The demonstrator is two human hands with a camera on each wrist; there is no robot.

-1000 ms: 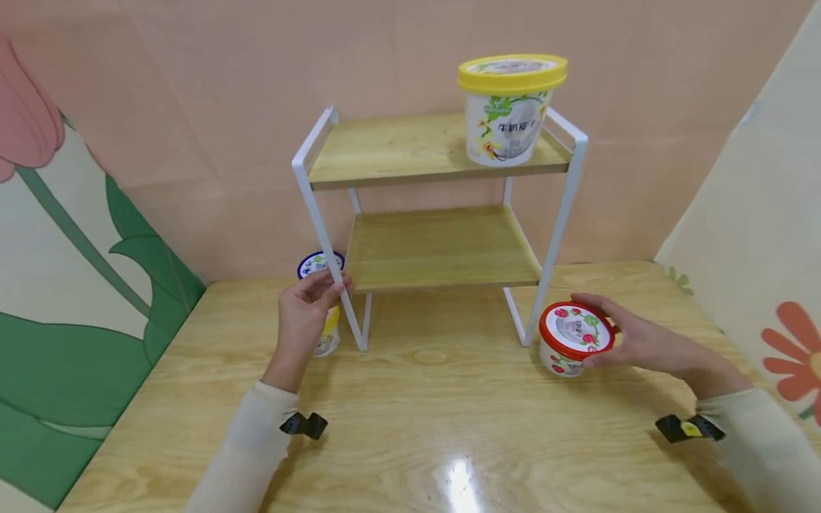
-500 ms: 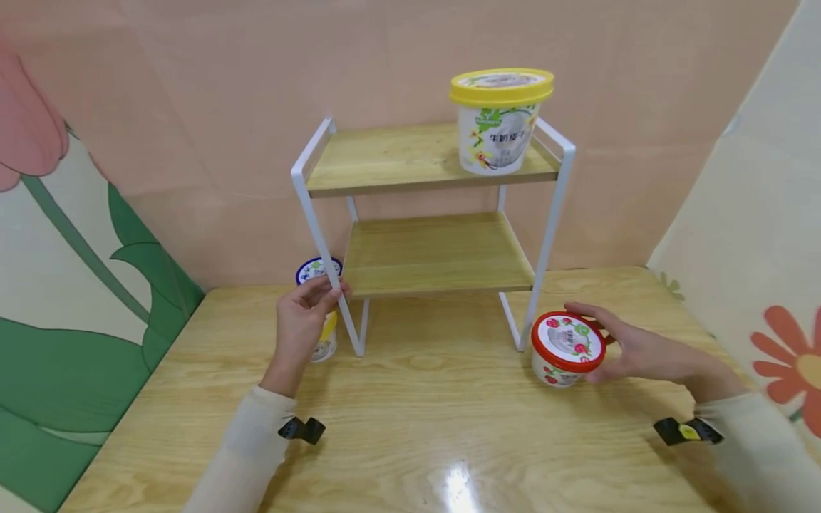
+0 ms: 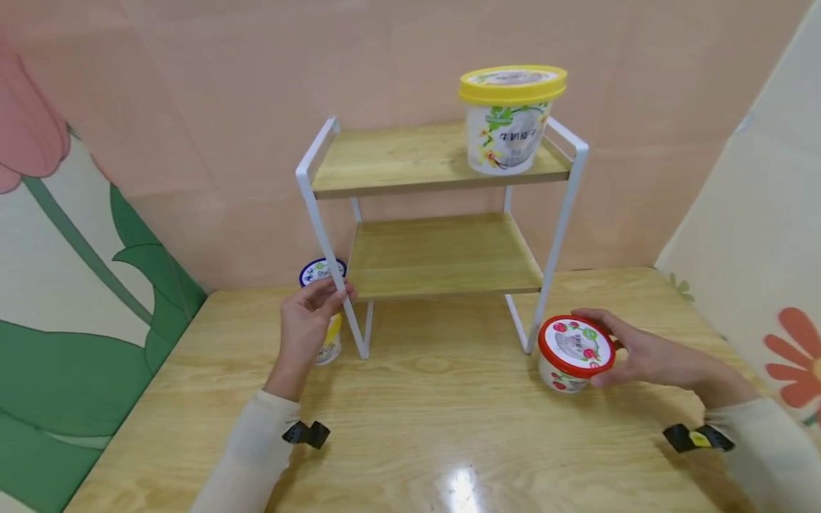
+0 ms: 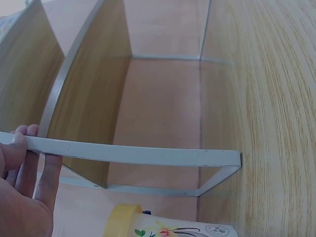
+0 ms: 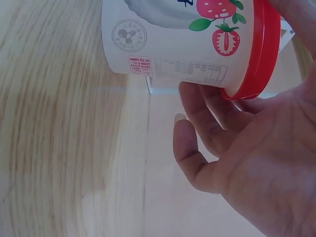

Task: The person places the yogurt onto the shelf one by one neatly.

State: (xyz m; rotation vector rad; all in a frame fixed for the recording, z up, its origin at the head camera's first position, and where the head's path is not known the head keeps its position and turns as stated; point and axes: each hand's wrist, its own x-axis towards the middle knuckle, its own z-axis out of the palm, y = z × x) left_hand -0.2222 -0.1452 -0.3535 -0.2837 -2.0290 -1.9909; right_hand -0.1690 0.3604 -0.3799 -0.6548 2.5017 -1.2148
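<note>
My left hand (image 3: 304, 324) grips the front left leg of a two-tier shelf rack (image 3: 442, 256), thumb in front and fingers behind, also seen on the white frame (image 4: 148, 152) in the left wrist view. At the right, my right hand (image 3: 648, 356) holds a white tub with a red lid (image 3: 576, 347) and strawberry print, thumb and fingers around its lid side. In the right wrist view the tub (image 5: 173, 44) appears sideways, with some fingers (image 5: 192, 148) curled beside it. Whether its base touches the table cannot be told.
A larger yellow-lidded tub (image 3: 509, 132) stands on the top shelf's right end. Behind my left hand are a blue-lidded tub (image 3: 317, 271) and a yellow-lidded tub (image 3: 328, 349), both partly hidden. The wooden table (image 3: 417, 427) meets a pink backdrop (image 3: 224, 142) behind.
The head view shifts slightly. Relative to the rack, the red-lidded tub in my right hand has come a little nearer to me. My left hand keeps its hold on the rack leg.
</note>
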